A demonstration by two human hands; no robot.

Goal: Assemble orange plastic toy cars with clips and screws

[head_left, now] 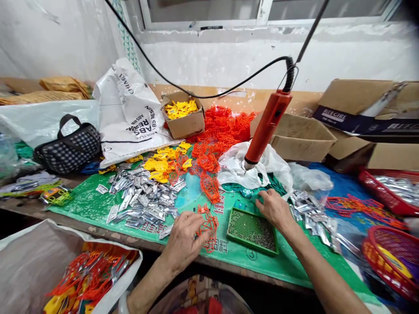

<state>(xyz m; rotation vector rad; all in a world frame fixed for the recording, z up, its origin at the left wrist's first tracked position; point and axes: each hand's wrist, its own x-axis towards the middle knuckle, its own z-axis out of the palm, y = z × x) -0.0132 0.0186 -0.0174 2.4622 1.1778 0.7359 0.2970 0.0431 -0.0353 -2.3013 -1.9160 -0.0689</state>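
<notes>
My left hand (185,235) is at the near edge of the table, its fingers bent over an orange plastic lattice piece (209,224) and gripping its left side. My right hand (273,209) reaches over the far right corner of a green tray (231,235) full of small screws. Its fingers are pinched together beside small teal plastic parts (246,192); whatever lies between them is too small to make out. Above hangs a red electric screwdriver (268,126), tip down, touched by neither hand. Left of my left hand lies a heap of silvery metal plates (144,200).
Yellow plastic parts (160,165) and an orange lattice pile (222,124) lie behind. A white plastic bag (229,170) sits under the screwdriver. Cardboard boxes (297,139) and red baskets (369,248) stand right. An open sack (32,261) of assembled pieces is at front left.
</notes>
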